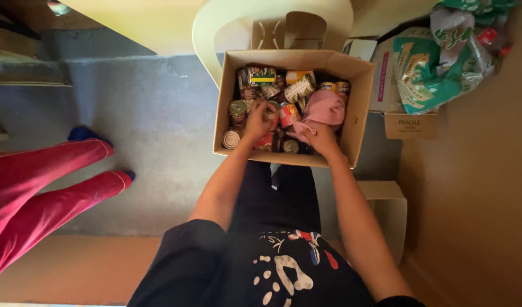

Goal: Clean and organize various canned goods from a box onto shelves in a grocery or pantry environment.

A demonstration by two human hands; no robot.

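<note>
Cardboard box (357, 108) set on chair (215, 28), centre far. Cans (255, 77) packed inside box; cloth (324, 108) laid on cans at right. Bags (437, 62) piled right of box. Another person's legs (45, 176) stretched at left.

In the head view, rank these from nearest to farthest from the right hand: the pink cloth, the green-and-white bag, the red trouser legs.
1. Pink cloth: in the box, held by the right hand.
2. Green-and-white bag: upper right, beyond the box.
3. Red trouser legs: far left, another person's.
</note>
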